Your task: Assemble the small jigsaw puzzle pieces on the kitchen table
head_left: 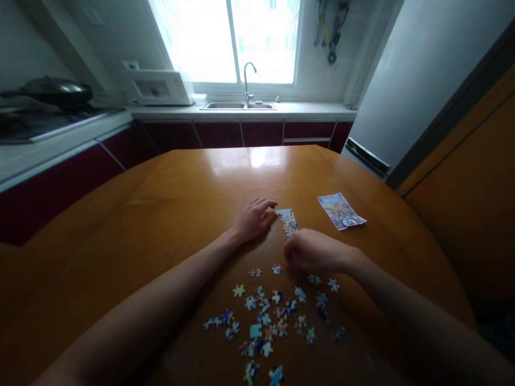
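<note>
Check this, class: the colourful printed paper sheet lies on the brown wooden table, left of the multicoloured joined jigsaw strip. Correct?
Not left: the head view shows the colourful printed paper sheet on the brown wooden table, right of the multicoloured joined jigsaw strip.

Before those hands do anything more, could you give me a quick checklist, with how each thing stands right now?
1. Joined puzzle pieces lying on the table: ok.
2. Left hand near the joined pieces: ok, by their far left corner.
3. Right hand near the joined pieces: ok, at their near end.
4. Right hand gripping a piece: cannot tell, its fingertips are hidden.
5. Loose pieces all spread well apart: not ok, many are crowded together on the near side.
6. Printed sheet uncovered: ok, it lies to the right, picture side up.
</note>
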`<state>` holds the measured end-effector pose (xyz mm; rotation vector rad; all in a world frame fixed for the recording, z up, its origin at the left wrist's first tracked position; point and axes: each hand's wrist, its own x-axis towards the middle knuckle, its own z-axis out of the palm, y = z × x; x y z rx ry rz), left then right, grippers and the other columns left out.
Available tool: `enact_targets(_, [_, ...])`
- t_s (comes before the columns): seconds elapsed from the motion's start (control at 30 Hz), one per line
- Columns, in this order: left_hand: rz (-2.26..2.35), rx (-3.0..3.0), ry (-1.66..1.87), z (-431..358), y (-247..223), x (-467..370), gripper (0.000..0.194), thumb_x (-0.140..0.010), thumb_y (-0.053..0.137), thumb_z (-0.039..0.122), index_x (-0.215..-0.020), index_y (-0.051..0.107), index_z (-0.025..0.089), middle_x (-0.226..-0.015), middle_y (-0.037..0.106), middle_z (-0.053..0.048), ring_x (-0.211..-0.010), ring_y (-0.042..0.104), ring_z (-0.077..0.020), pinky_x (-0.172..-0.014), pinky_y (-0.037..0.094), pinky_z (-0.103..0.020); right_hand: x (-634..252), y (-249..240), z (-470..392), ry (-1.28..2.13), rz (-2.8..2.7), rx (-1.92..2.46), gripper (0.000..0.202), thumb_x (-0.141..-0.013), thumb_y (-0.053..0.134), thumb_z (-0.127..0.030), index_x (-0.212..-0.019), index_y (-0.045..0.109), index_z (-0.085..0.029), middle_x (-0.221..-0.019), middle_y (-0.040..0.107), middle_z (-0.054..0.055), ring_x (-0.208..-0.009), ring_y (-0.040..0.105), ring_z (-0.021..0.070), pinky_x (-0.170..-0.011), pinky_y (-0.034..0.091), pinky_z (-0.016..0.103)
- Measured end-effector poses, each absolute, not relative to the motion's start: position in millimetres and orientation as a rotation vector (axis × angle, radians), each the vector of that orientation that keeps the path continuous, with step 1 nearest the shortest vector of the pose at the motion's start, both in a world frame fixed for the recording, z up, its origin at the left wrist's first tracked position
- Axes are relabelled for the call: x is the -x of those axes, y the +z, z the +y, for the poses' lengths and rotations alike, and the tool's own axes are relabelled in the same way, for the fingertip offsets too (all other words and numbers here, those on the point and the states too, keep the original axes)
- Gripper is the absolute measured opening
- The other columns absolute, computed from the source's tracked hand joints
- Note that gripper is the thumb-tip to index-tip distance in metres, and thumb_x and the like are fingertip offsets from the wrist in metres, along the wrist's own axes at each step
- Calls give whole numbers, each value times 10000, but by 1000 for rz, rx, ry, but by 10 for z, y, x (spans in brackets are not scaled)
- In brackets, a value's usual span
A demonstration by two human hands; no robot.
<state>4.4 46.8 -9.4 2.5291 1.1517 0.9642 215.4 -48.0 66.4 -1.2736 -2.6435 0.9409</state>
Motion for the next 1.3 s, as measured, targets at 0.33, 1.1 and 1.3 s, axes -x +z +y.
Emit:
enact_targets(0.33, [982, -2651, 1355, 329, 45, -94, 158, -897, 680, 284, -1032, 664, 204, -973, 697, -41, -936, 588, -191, -843, 523, -350, -2306, 226, 187, 1355, -1219, 1148, 273, -680, 773, -405, -759, 747, -144, -727, 699, 59, -578, 521, 106, -537, 360, 250])
enact_targets(1.1, [849, -2626, 1449, 256, 109, -135, 77, -877, 695, 233, -948, 686, 203, -910, 705, -39, -874, 606, -165, -773, 536, -320, -2151, 200, 82, 1155, -1505, 1081, 224, -764, 692, -381, -710, 720, -166, -682, 684, 31, -629, 566, 146, -617, 427, 284])
enact_targets(1.3, [820, -2604, 1428, 268, 83, -129, 114, -875, 698, 251, -982, 680, 212, -929, 709, -38, -881, 611, -166, -781, 536, -327, -2149, 180, 93, 1094, -1520, 1067, 209, -773, 687, -365, -728, 725, -164, -702, 699, 44, -662, 601, 168, -634, 451, 296])
